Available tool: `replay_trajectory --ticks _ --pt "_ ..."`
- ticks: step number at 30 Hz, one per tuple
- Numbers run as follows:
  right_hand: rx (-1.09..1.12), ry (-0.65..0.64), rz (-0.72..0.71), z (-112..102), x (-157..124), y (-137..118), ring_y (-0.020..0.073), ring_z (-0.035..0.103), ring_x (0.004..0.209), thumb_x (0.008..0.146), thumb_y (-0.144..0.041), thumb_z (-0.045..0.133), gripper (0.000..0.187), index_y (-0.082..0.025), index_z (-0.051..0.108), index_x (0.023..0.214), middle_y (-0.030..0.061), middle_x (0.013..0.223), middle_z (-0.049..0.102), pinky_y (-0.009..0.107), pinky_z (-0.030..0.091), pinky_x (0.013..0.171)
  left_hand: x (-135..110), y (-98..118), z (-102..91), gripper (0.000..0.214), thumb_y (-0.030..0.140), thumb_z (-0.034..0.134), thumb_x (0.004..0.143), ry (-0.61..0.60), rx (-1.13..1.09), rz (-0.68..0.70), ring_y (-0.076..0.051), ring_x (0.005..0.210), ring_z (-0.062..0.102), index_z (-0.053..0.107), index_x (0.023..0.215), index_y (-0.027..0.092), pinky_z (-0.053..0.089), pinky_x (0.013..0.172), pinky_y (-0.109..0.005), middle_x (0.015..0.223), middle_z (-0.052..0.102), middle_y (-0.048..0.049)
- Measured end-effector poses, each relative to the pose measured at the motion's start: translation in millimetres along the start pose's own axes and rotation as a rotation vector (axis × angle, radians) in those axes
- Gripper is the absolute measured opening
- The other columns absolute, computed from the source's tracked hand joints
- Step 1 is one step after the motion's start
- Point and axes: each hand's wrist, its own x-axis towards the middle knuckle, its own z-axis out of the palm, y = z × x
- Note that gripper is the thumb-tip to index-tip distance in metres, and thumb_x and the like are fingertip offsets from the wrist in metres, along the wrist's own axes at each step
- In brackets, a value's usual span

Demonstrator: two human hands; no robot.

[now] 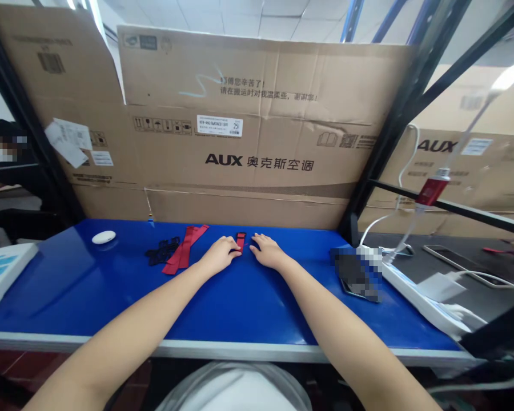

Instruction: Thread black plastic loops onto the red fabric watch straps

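Blue worktop (pixel 188 311) | loose red straps (pixel 183 254), left | left hand (pixel 217 256) at the short red strap (pixel 240 242), cannot tell if gripping; right hand (pixel 268 251) open, just right | black pieces (pixel 159 253), left of loose red straps | short red strap: between hands, far half | risk: uneven fingertip pressure could skew it

Middle strap (pixel 240 242): on surface (pixel 257 308), far side
Other straps (pixel 183 251): left
Small parts (pixel 157 255): farther left
Cardboard (pixel 240 200): behind

Left fingers (pixel 231 243) partly hide the red strap (pixel 240 240) — the left edge crops a white box (pixel 2 277).
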Motion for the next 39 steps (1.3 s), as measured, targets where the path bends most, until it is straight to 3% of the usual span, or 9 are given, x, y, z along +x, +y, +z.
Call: replay_trajectory --ticks 4,7,12,28,39 --pt "-0.037 -0.048 0.028 3 -1 -3 0.0244 0.013 0.147 0.097 -0.048 0.025 0.061 -0.017 0.031 0.149 0.0069 0.158 0.020 0.040 0.009 0.118 1 0 3.3 0.025 0.028 0.052 0.091 0.043 0.044 -0.006 -0.022 0.097 0.061 0.071 0.101 0.015 0.045 0.093 -0.034 0.101 0.068 -0.0100" --pt "-0.061 -0.061 0.068 2 -1 -5 0.0242 0.010 0.147 0.097 -0.051 0.021 0.061 -0.021 0.029 0.150 0.0046 0.159 0.017 0.042 0.007 0.118 -2 -4 0.7 0.035 0.022 0.039 0.094 0.036 0.104 -0.084 -0.024 0.111 0.057 0.065 0.116 0.013 0.042 0.099 -0.035 0.118 0.064 -0.0128" --pt "-0.067 -0.096 0.086 -1 -2 -7 0.0252 0.008 0.147 0.095 -0.054 0.021 0.065 -0.021 0.025 0.151 0.0047 0.160 0.013 0.042 0.006 0.118 -3 -18 1.4 0.051 0.034 0.037 0.094 -0.123 0.185 -0.269 -0.031 0.139 0.034 0.048 0.139 0.011 0.025 0.113 -0.043 0.149 0.040 -0.0162" --pt "-0.043 -0.129 0.070 -9 -6 -14 0.0301 0.011 0.147 0.096 -0.051 0.027 0.065 -0.016 0.028 0.150 0.0118 0.159 0.015 0.048 0.010 0.116 -2 -23 1.8 0.055 0.041 0.034 0.095 -0.171 0.132 -0.268 -0.031 0.141 0.029 0.047 0.140 0.012 0.021 0.114 -0.044 0.151 0.034 -0.0174" --pt "-0.040 -0.132 0.083 -13 -8 -18 0.0307 0.011 0.147 0.096 -0.049 0.029 0.064 -0.015 0.029 0.150 0.0112 0.159 0.016 0.048 0.011 0.117 -3 -21 0.0 0.055 0.041 0.031 0.096 -0.184 0.154 -0.273 -0.031 0.141 0.029 0.045 0.141 0.013 0.022 0.113 -0.045 0.152 0.034 -0.0172"
